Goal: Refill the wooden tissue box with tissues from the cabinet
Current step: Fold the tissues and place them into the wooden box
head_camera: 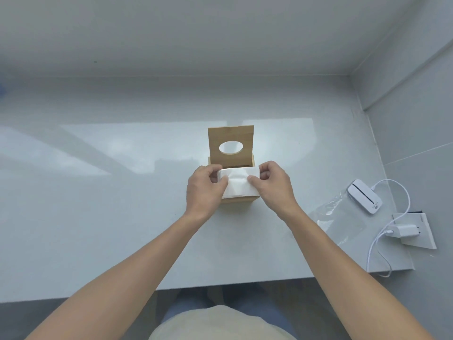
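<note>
1. Pale grey countertop (98, 192) runs out ahead of you to a grey wall, glossy enough to carry broad window reflections beyond your hands.
2. Your left hand (204, 190) grips the left end of the stack of white tissues (239, 184), thumb on top and fingers curled under its edge.
3. Your right hand (272, 185) mirrors it on the right end, thumb pressed on the top sheet and fingers curled round the far side.
4. Between your two hands the tissues sit at the open top of the wooden tissue box (239, 201), whose near wall shows just below them.
5. Just beyond your fingertips the box's lid (231, 146), with its oval opening, stands upright at the back of the box.
6. Off to the right of your right forearm lies a clear plastic wrapper (339, 217) on the counter.
7. Farther right, a small white device (365, 196) is cabled to a white charger (404, 230) plugged into a wall socket plate (419, 231).
</note>
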